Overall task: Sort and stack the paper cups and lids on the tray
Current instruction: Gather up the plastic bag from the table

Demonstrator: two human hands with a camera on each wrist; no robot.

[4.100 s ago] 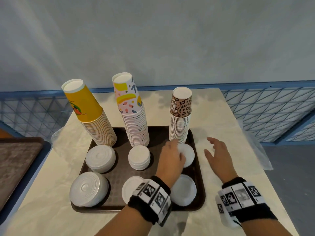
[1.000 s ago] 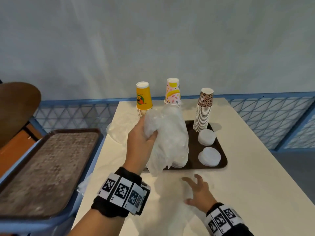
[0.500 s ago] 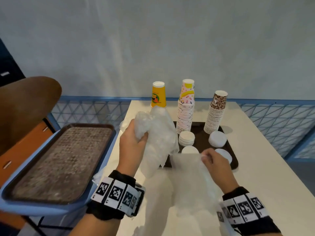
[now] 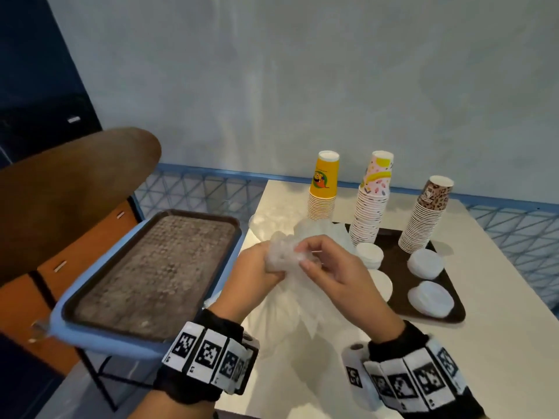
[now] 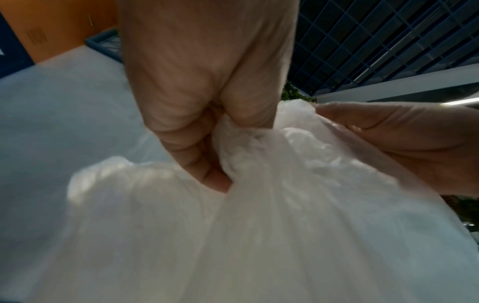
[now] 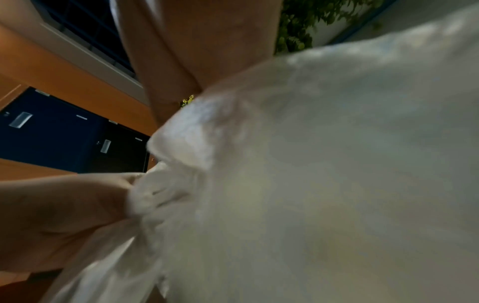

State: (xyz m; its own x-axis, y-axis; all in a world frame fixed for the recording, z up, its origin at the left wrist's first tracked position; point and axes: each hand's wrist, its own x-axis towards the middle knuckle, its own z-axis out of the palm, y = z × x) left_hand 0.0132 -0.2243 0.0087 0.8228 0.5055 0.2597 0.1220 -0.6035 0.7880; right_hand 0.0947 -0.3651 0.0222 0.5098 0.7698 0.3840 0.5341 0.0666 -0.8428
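The sorting looks done — three cup stacks line the far edge of the tray, lid piles nearer — while the left hand and right hand both clutch crumpled plastic bags.

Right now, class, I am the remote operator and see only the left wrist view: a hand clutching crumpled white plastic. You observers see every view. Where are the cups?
Observer: Three upside-down stacks, the yellow cups, the pink patterned cups and the leopard-print cups, stand in a row beyond the crumpled plastic.
Operator: And the lids?
Observer: Piles of white lids lie on the brown tray, nearer to you than the cups; the plastic hides the tray's left part.
Operator: Anything off to the left?
Observer: A second tray, in a blue frame, sits left of the table.
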